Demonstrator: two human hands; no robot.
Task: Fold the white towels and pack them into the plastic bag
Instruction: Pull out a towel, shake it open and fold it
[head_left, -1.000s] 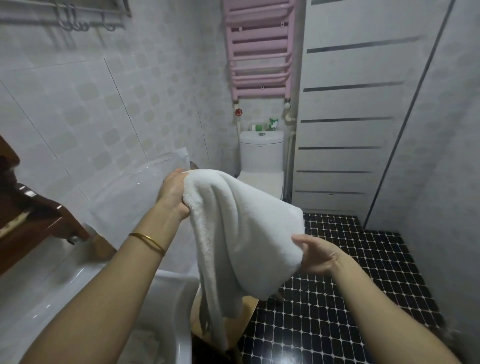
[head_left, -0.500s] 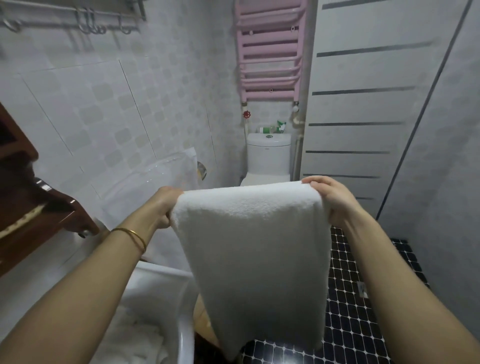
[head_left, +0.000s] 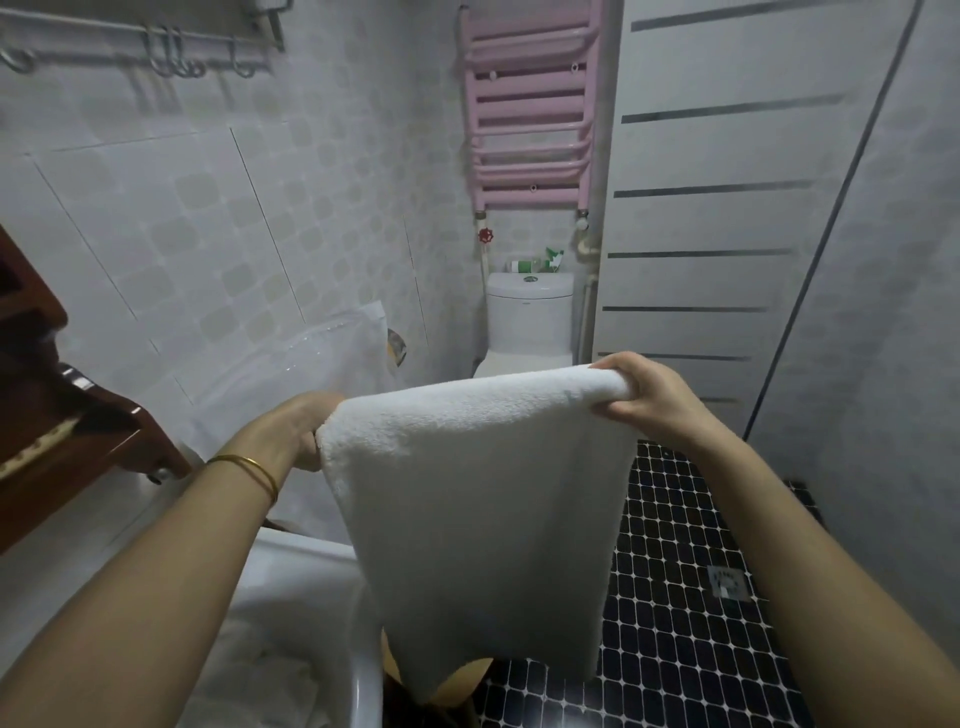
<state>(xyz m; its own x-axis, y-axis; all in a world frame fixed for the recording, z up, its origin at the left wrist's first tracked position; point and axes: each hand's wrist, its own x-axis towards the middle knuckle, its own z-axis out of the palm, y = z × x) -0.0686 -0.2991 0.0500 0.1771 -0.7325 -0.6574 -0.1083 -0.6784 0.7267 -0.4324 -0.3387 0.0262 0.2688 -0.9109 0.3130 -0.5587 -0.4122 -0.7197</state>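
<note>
You are holding the white towel (head_left: 483, 509) up at the centre of view, hanging down from its top edge. Your left hand (head_left: 296, 431) is gripping the top corner at 9 o'clock, fingers curled round the fabric. Your right hand (head_left: 649, 395) is clamping the opposite corner at 2 o'clock. The plastic bag (head_left: 311, 374) is standing just behind your left hand at 10 o'clock, leaning toward the tiled wall. The white basin (head_left: 311, 597) is sitting at 7 o'clock.

Dim, flat indoor light, grey cast. Soft shadows drop below hook rail (head_left: 171, 52) at 10-11 o'clock, so src is overhead. Faint glare on plastic bag (head_left: 311, 358) at 9. Fisheye bends striped panel (head_left: 701, 249) at 2-3. Fine detail soft overall.
</note>
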